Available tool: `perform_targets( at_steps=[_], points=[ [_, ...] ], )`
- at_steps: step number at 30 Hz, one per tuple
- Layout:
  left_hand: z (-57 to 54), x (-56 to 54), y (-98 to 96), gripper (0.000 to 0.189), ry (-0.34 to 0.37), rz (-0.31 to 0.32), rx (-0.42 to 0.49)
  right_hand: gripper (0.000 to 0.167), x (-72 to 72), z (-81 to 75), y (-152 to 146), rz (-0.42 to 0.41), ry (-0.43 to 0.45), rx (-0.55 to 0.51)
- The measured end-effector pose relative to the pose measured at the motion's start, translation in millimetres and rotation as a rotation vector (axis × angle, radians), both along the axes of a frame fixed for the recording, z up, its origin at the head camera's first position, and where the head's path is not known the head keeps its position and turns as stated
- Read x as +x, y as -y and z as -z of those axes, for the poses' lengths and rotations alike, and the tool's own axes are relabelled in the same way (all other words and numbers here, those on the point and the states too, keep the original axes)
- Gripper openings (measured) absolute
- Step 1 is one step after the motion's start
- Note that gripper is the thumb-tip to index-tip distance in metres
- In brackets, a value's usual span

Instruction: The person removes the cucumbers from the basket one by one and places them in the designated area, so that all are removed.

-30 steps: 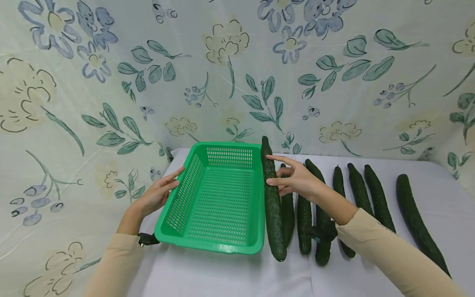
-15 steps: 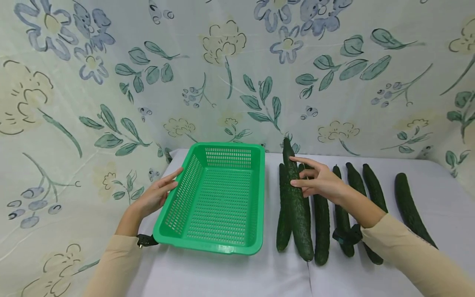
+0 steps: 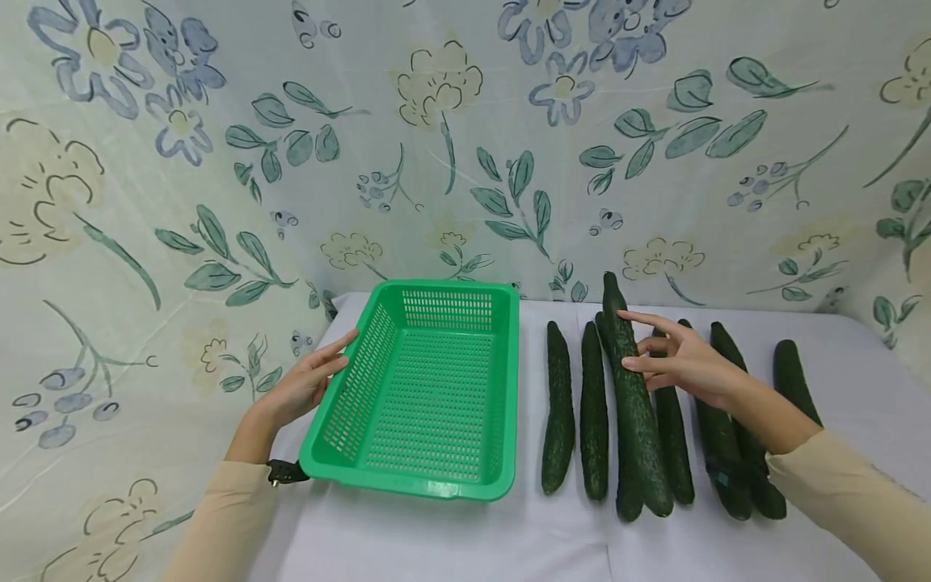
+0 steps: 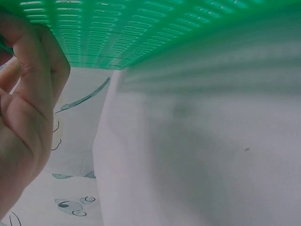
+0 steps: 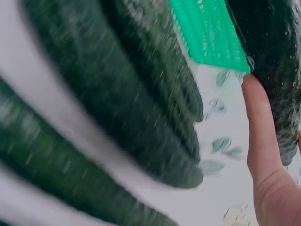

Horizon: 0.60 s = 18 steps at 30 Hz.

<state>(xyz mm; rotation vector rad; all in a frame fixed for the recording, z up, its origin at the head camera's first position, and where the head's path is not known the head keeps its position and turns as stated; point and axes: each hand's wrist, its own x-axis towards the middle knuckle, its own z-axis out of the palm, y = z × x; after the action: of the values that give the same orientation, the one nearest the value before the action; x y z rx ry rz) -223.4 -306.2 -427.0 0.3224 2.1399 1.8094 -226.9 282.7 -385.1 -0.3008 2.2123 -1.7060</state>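
My left hand [image 3: 309,380] holds the left rim of a green perforated plastic basket [image 3: 429,404]. In the left wrist view, its curled fingers [image 4: 35,66] are at the rim, beside the slotted basket wall [image 4: 94,42]. The basket contains nothing. On the right, my right hand [image 3: 684,360] grips a long dark green cucumber [image 3: 636,412] near its upper half, thumb and fingers on either side. That cucumber is over another one [image 3: 627,493], partly covering it. The right wrist view shows the held cucumber [image 5: 277,61] and a finger [image 5: 261,122] along it.
Two cucumbers [image 3: 558,412] [image 3: 594,412] lie side by side between basket and right hand. Several more, including one cucumber [image 3: 675,444], lie under and beyond the right arm. All rest on a white cloth [image 3: 524,541]. A floral curtain [image 3: 436,162] hangs behind.
My right hand has carried the cucumber rightward, from beside the basket's right rim across the row of cucumbers. The left hand and the basket have stayed in place.
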Motion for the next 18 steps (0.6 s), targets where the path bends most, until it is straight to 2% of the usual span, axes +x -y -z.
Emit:
perform_targets(
  at_steps=[13,18],
  points=[
    [0.5,0.5,0.1,0.055,-0.016,0.022,0.007,0.081,10.0,10.3,-64.5,0.045,-0.048,0.134],
    [1.1,-0.2,0.2,0.055,-0.006,0.024,0.027,0.081,13.7,13.8,-89.3,0.050,-0.058,0.149]
  ],
)
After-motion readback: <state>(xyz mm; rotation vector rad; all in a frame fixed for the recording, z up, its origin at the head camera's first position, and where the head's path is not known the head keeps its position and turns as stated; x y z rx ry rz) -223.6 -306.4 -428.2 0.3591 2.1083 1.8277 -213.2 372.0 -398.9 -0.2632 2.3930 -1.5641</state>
